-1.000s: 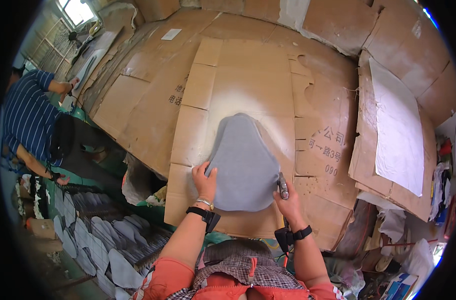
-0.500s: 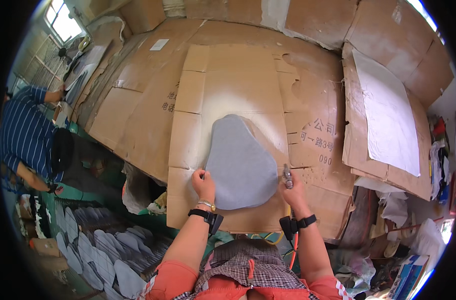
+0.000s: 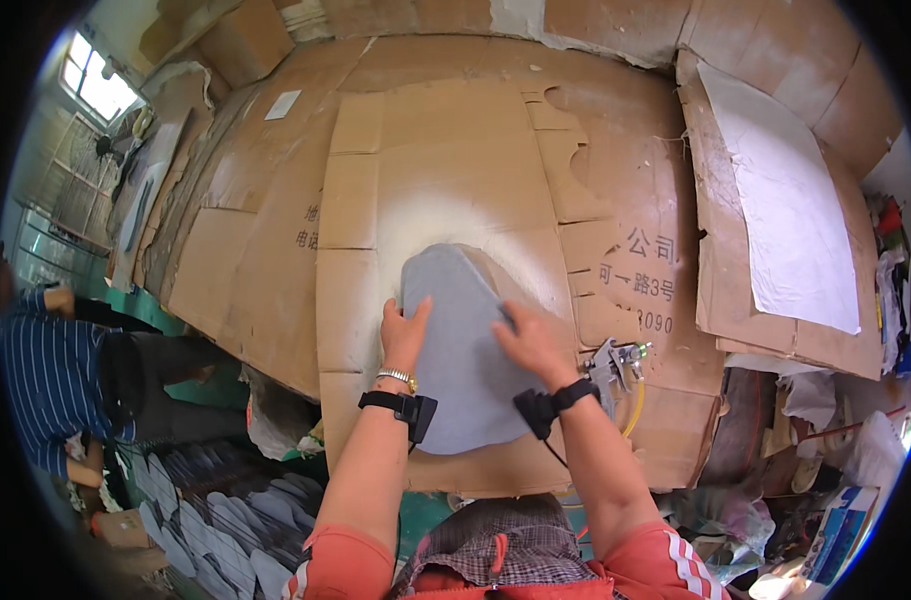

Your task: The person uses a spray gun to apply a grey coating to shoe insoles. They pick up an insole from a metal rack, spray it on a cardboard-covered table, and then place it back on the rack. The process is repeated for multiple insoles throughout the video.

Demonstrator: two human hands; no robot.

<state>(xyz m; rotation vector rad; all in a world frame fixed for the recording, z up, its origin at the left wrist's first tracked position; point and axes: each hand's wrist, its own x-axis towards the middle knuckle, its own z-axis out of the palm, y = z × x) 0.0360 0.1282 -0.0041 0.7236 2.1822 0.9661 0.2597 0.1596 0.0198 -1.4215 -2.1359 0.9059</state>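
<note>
Now that the spray gun (image 3: 606, 366) lies right of the grey panel (image 3: 461, 370), left hand (image 3: 404, 340) and right hand (image 3: 538, 346), both loosely open, gripping nothing visibly, are free for it

Blurred right fingers (image 3: 510, 334) are over a grey panel (image 3: 451, 375), left fingers (image 3: 392, 318) at its edge.

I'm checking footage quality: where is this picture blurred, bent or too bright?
Head view: right hand smeared, apparently by motion, left hand sharper; head view: window glaring nearly white; head view: edges of the cardboard sheet bowed by the fisheye.
</note>
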